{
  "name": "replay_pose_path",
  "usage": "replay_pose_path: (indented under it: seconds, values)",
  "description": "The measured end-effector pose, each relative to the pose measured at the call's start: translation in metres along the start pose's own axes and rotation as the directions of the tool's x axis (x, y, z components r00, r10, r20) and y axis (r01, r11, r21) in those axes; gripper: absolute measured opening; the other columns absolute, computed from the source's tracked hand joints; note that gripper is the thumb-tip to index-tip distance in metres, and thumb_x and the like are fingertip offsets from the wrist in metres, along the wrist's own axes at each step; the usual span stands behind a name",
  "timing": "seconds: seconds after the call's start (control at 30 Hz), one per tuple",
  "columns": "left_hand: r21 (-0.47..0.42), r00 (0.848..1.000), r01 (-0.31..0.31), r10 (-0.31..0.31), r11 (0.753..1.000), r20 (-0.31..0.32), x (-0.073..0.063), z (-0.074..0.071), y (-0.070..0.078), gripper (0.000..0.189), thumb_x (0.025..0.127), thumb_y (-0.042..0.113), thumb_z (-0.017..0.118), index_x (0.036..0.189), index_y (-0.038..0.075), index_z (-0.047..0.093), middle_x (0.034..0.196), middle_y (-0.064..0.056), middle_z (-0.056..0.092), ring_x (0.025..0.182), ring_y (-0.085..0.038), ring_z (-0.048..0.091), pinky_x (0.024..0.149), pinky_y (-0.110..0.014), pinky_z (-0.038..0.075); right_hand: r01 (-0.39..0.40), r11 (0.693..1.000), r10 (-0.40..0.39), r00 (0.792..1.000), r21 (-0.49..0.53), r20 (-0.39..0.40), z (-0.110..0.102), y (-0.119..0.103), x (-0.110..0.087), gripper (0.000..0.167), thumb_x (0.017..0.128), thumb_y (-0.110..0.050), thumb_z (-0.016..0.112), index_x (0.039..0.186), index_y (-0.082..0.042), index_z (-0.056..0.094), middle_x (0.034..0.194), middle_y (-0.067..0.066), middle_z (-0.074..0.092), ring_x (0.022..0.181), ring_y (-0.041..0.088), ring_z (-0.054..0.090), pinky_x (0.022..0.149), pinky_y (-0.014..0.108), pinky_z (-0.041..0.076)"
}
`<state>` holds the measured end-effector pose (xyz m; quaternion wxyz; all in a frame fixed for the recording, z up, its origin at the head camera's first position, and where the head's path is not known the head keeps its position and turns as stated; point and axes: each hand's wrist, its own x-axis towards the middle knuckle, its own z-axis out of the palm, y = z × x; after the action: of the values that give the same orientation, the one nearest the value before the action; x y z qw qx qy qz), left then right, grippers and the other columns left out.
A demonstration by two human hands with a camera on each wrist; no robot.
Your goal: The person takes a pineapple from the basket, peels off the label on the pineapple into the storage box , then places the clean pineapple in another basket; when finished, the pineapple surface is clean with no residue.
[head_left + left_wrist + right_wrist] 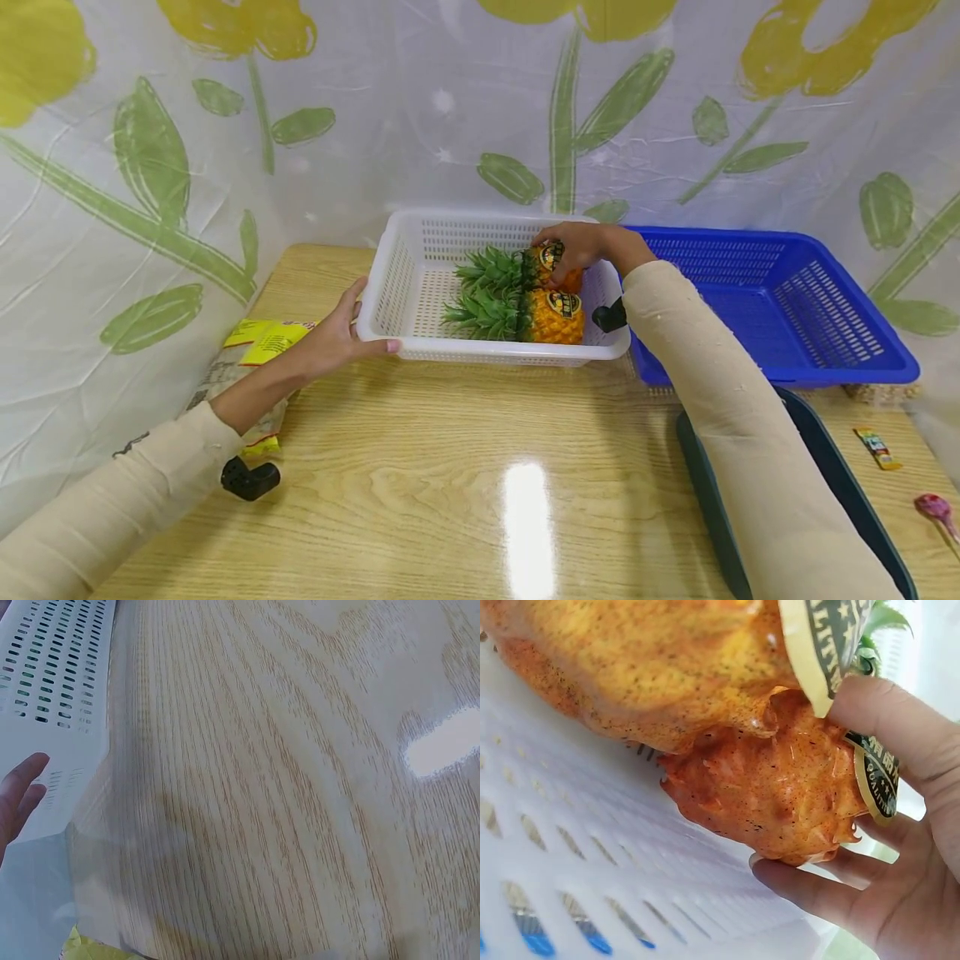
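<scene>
Two pineapples lie side by side in a white plastic basket (495, 350), green crowns pointing left. The front pineapple (555, 321) has a dark label. My right hand (573, 246) reaches over the basket's right end and grips the rear pineapple (772, 795); in the right wrist view, thumb and fingers are spread around its orange body. My left hand (341, 333) holds the basket's front left corner, thumb along the front rim and fingers at the left end. Only a couple of its fingertips (26, 776) show against the basket in the left wrist view.
Beside the white basket on the right stands a blue basket (780, 375). A dark green bin (720, 517) sits under my right forearm. Yellow-marked packages (273, 342) lie at left. A small packet (876, 448) and a lollipop (933, 505) lie far right. A flowered curtain (450, 125) hangs behind.
</scene>
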<state>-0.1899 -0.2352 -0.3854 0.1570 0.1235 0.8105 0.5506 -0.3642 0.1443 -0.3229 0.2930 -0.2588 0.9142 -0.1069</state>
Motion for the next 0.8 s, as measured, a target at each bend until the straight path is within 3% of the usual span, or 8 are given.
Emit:
replay_pose_path:
  seconds: [0.4,0.8]
  values:
    - [-0.022,1.000,-0.006,0.006,1.000,0.012,0.0000,0.0002,0.0010,0.113,0.091,0.016,0.076,0.160,0.022,-0.013,0.157,-0.022,0.031,0.136,-0.044,0.048,0.104,-0.057,0.044,-0.011,0.999,0.012,1.000,-0.046,0.019,-0.0020,-0.0036,-0.0017,0.084,0.088,-0.023,0.077,0.158,-0.016,0.031,0.163,0.019,0.023,0.148,0.042,0.025,0.112,0.057,0.036]
    - [-0.025,1.000,-0.011,0.012,1.000,0.016,-0.0004,-0.0002,0.0011,0.112,0.091,0.015,0.075,0.160,0.021,-0.012,0.156,-0.022,0.033,0.134,-0.043,0.050,0.102,-0.052,0.048,-0.001,0.999,0.000,0.999,-0.034,-0.037,-0.0044,-0.0022,-0.0032,0.073,0.088,-0.025,0.077,0.150,-0.015,0.040,0.157,0.021,0.035,0.142,0.042,0.035,0.109,0.058,0.039]
